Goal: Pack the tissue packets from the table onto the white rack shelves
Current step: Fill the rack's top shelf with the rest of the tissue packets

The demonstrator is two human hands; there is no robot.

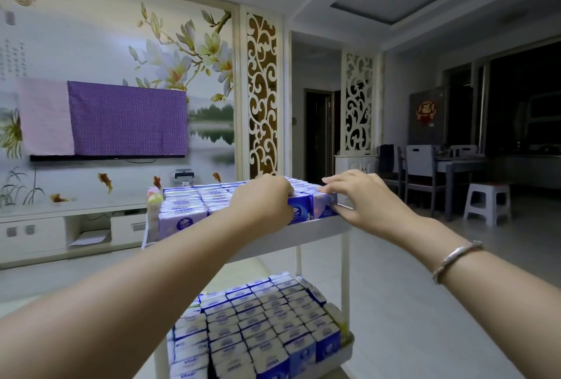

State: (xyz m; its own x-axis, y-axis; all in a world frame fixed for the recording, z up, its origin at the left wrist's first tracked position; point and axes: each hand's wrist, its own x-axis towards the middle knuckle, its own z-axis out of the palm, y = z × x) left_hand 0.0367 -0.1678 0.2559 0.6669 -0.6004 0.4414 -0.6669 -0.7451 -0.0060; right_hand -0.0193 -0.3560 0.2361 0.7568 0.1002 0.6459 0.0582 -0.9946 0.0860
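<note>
The white rack stands in front of me with two shelves in view. Its top shelf is filled with rows of blue and purple tissue packets. The lower shelf holds several more rows of packets. My left hand lies on the top shelf's front right part, fingers curled over a blue packet; its thumb is hidden. My right hand is at the shelf's right corner, fingers laid flat on the packets' tops and thumb pressed against the end purple packet.
A low white TV cabinet and a cloth-covered TV are behind the rack on the left. A white stool, chairs and a dining table stand at the right. Bare tiled floor lies right of the rack.
</note>
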